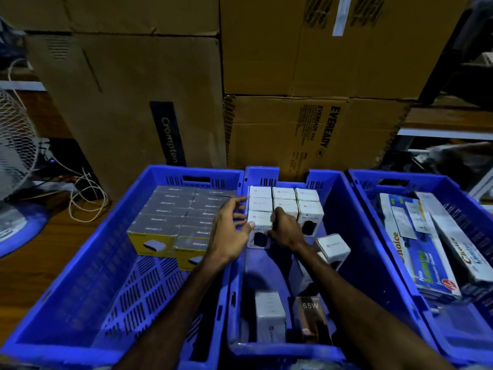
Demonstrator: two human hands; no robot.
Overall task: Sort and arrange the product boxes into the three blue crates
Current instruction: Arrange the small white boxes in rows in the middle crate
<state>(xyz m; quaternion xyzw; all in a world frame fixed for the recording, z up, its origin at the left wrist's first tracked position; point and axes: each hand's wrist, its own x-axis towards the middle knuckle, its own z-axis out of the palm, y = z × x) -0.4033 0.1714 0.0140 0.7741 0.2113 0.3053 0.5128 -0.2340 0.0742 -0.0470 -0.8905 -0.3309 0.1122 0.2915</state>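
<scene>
Three blue crates stand side by side: the left crate [61, 303], the middle crate [354, 236] and the right crate [373, 188]. Grey-topped yellow boxes [170, 217] fill the far half of the left crate in two rows. Small white boxes [284, 194] sit in a tight block at the far end of the middle crate. My left hand [229, 231] reaches over the crate wall, its fingers spread against the front-left white box [258, 218]. My right hand [285, 228] holds the box beside it, fingers curled on its top.
Loose in the middle crate lie a tilted white box [333, 248], a white box [269, 316] and a box marked 65W [312, 319]. Long blue extension-board boxes [424, 252] lie in the right crate. Big cardboard cartons [306, 129] stand behind. A fan [13, 145] and cables [85, 193] are left.
</scene>
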